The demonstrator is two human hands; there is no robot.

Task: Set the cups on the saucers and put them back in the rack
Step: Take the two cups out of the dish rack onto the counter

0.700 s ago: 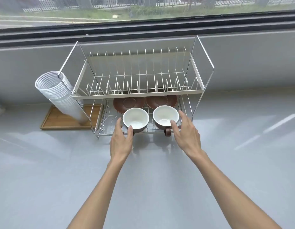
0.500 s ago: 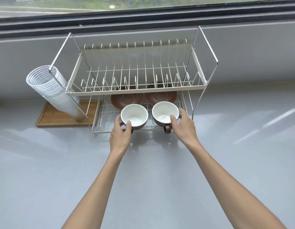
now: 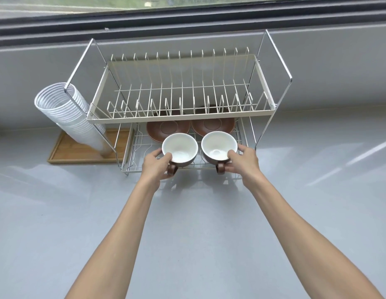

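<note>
Two brown cups with white insides stand at the front of the lower shelf of a two-tier wire rack [image 3: 181, 119]. My left hand [image 3: 156, 166] grips the left cup [image 3: 180, 148] from its left side, thumb on the rim. My right hand [image 3: 241, 162] grips the right cup [image 3: 219, 147] from its right side. Both cup handles point toward me. Behind the cups, two brown saucers, the left saucer [image 3: 166, 128] and the right saucer [image 3: 213, 125], lie bare on the same shelf, partly hidden under the upper tier.
A stack of white disposable cups [image 3: 66, 113] leans against the rack's left side, over a wooden tray [image 3: 79, 152]. The upper tier holds only its upright wire dividers. A grey counter [image 3: 187, 223] spreads toward me; a grey wall and window sill run behind the rack.
Both hands have closed tighter around the cups, and my fingers have wrapped further under them. The view has drawn closer to the rack.
</note>
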